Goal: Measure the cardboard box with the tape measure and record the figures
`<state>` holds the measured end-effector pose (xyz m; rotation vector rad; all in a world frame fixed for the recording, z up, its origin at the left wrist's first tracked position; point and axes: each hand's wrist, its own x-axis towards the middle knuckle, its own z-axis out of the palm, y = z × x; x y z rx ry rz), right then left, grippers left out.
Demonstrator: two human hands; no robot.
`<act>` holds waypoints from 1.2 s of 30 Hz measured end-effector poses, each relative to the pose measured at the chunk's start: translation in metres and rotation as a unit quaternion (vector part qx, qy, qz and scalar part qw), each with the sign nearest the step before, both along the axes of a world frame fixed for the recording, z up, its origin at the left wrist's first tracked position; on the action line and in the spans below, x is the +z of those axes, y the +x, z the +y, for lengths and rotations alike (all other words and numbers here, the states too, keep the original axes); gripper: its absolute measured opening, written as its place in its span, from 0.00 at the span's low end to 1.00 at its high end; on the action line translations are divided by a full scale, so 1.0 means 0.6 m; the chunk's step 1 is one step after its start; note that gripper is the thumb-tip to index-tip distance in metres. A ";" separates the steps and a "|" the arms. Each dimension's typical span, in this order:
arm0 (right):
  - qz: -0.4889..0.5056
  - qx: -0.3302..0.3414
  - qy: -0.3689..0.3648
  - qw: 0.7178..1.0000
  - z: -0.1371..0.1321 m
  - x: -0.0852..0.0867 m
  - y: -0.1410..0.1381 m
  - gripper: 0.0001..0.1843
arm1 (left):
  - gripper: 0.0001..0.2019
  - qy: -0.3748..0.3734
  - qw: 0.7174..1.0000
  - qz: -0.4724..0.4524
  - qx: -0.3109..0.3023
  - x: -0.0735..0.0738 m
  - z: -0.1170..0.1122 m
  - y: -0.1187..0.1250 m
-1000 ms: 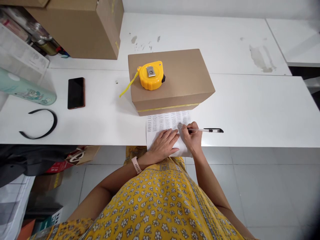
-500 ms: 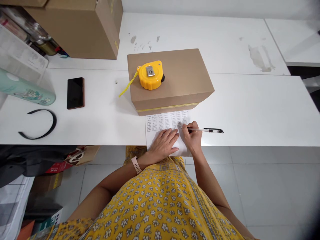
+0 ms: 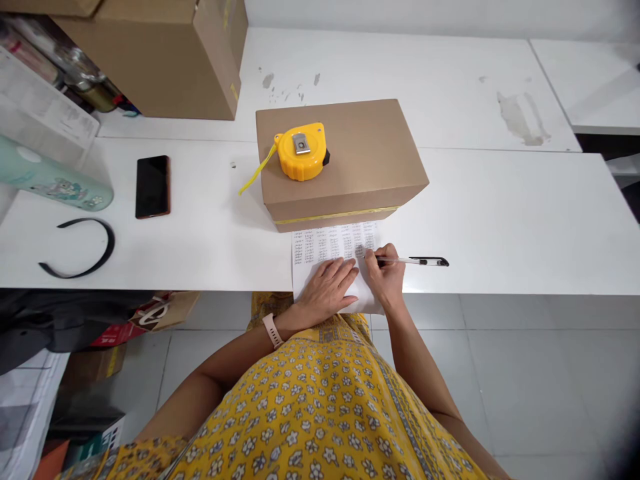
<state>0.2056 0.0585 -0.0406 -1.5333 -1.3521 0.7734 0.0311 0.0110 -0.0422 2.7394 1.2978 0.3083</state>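
Note:
A printed sheet of paper (image 3: 327,245) lies at the near edge of the white table (image 3: 500,220), partly tucked under a brown cardboard box (image 3: 370,157). My left hand (image 3: 327,287) rests flat on the sheet, fingers stretched out. My right hand (image 3: 385,277) is closed on a pen (image 3: 417,261), whose tip touches the paper's printed rows. A yellow tape measure (image 3: 301,151) sits on top of the box, its strap hanging over the left side.
To the left on the table lie a black phone (image 3: 153,185), a curved black band (image 3: 83,248) and a mint-green bottle (image 3: 50,179). A large cardboard box (image 3: 165,57) stands at the back left. Bags and boxes crowd the floor at lower left.

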 end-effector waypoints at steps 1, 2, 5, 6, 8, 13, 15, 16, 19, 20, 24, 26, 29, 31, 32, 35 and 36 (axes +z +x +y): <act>-0.001 0.000 0.002 1.000 0.000 0.000 0.000 0.15 | 0.31 -0.002 1.000 -0.001 -0.001 0.000 0.000 0.000; -0.002 0.000 0.004 1.000 0.000 0.001 0.000 0.15 | 0.30 -0.004 1.000 -0.001 -0.001 0.001 0.001 0.000; -0.006 0.003 0.010 1.000 0.001 0.001 -0.001 0.16 | 0.30 -0.008 1.000 0.002 -0.001 0.005 0.001 -0.001; -0.006 0.003 0.008 1.000 0.002 0.002 -0.001 0.16 | 0.30 -0.010 1.000 0.004 -0.001 0.007 0.001 -0.001; -0.006 -0.001 -0.004 1.000 0.004 0.004 0.000 0.15 | 0.31 -0.015 1.000 0.007 -0.001 0.009 0.001 0.000; -0.004 -0.012 -0.030 0.999 0.008 0.010 0.005 0.15 | 0.30 -0.026 1.000 0.009 -0.001 0.011 0.001 0.000; -0.008 -0.003 -0.028 1.000 0.008 0.010 0.006 0.15 | 0.30 -0.029 1.000 0.009 -0.001 0.011 0.001 0.000; -0.009 0.000 -0.025 1.000 0.007 0.010 0.006 0.16 | 0.30 -0.029 1.000 0.009 -0.002 0.012 0.001 0.000; -0.008 0.003 -0.017 1.000 0.005 0.008 0.006 0.16 | 0.31 -0.028 1.000 0.009 -0.002 0.012 0.001 0.000; -0.008 0.004 -0.015 1.000 0.005 0.008 0.006 0.16 | 0.31 -0.027 1.000 0.009 -0.002 0.012 0.001 0.000; -0.013 0.008 -0.007 1.000 0.005 0.005 0.006 0.16 | 0.31 -0.020 1.000 0.010 -0.002 0.010 0.001 0.000; -0.017 0.008 -0.004 1.000 0.006 0.004 0.006 0.16 | 0.31 -0.018 1.000 0.012 -0.002 0.008 0.001 0.000; -0.023 0.008 -0.004 1.000 0.006 0.004 0.007 0.16 | 0.31 -0.021 1.000 0.013 0.000 0.006 0.001 0.001; -0.025 0.007 -0.005 1.000 0.005 0.005 0.007 0.16 | 0.31 -0.024 1.000 0.012 0.000 0.006 0.001 0.001; -0.026 0.006 -0.004 1.000 0.005 0.006 0.006 0.16 | 0.31 -0.025 1.000 0.012 0.000 0.005 0.001 0.001; -0.023 0.005 0.001 1.000 0.006 0.006 0.006 0.15 | 0.31 -0.031 0.999 0.008 0.001 0.005 0.001 0.001; -0.020 0.007 0.002 1.000 0.006 0.006 0.006 0.15 | 0.30 -0.033 0.999 0.006 0.001 0.005 0.001 0.000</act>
